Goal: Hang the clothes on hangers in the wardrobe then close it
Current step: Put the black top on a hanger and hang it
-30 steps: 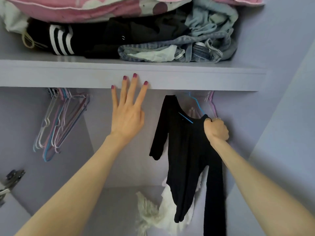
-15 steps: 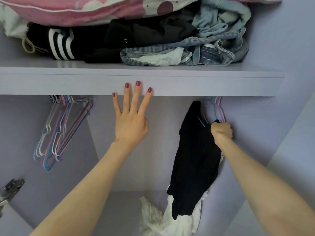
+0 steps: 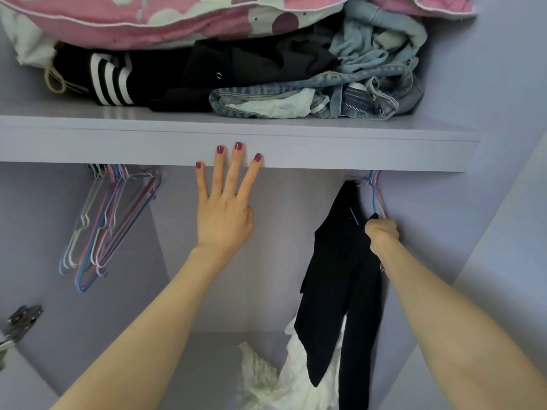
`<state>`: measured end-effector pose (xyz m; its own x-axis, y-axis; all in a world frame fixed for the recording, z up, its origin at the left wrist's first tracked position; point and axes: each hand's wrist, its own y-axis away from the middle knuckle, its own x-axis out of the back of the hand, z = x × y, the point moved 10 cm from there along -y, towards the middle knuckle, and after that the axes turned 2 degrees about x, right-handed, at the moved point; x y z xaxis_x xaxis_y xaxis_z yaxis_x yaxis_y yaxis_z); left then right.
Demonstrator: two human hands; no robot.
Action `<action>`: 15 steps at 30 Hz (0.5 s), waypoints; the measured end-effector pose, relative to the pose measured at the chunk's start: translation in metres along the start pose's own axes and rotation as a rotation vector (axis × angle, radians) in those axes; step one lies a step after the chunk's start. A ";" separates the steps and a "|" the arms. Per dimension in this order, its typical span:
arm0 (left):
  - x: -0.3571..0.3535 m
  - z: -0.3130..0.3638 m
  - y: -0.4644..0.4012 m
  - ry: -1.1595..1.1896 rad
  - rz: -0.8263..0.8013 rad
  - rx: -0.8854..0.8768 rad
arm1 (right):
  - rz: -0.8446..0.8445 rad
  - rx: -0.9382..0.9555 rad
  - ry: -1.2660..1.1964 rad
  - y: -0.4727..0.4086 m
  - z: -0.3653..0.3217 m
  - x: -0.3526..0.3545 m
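A black long-sleeved top [image 3: 334,279] hangs on a blue wire hanger [image 3: 373,199] at the right end of the wardrobe, under the lilac shelf [image 3: 355,149]. My right hand [image 3: 381,236] grips the top's shoulder and the hanger there, close to the right wall. A white lacy garment [image 3: 272,380] hangs behind and below the black top. My left hand [image 3: 225,208] is raised with straight fingers, their tips against the shelf's front edge. A bunch of empty wire hangers [image 3: 109,220] hangs at the left.
Folded clothes lie on the shelf: a black item with white stripes [image 3: 109,79], dark fabric, crumpled jeans [image 3: 340,96], and a pink quilt [image 3: 177,19] on top. A metal door hinge [image 3: 20,321] sticks out at the lower left. The wardrobe's right wall [image 3: 488,202] is close.
My right hand has pushed the hanger with the black top to the right, towards the wall, and the top has swung edge-on. The left hand stays at the shelf edge.
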<state>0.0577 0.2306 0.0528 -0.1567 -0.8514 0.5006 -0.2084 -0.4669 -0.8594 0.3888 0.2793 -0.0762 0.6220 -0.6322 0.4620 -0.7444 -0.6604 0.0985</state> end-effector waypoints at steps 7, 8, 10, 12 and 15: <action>0.004 0.008 0.015 0.071 -0.136 0.084 | -0.036 0.049 0.053 0.015 0.020 0.018; 0.002 0.010 0.021 0.083 -0.170 0.099 | -0.049 0.068 0.064 0.021 0.023 0.020; -0.002 0.017 0.039 0.117 -0.250 0.126 | -0.067 0.113 0.102 0.034 0.031 0.026; -0.008 0.026 0.061 0.162 -0.369 0.141 | -0.089 0.144 0.151 0.052 0.043 0.032; -0.016 0.043 0.098 0.258 -0.568 0.136 | -0.207 0.235 0.247 0.087 0.066 0.032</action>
<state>0.0809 0.1879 -0.0440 -0.2888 -0.3848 0.8766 -0.2057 -0.8693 -0.4494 0.3600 0.1747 -0.1111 0.6547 -0.3786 0.6542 -0.5157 -0.8565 0.0205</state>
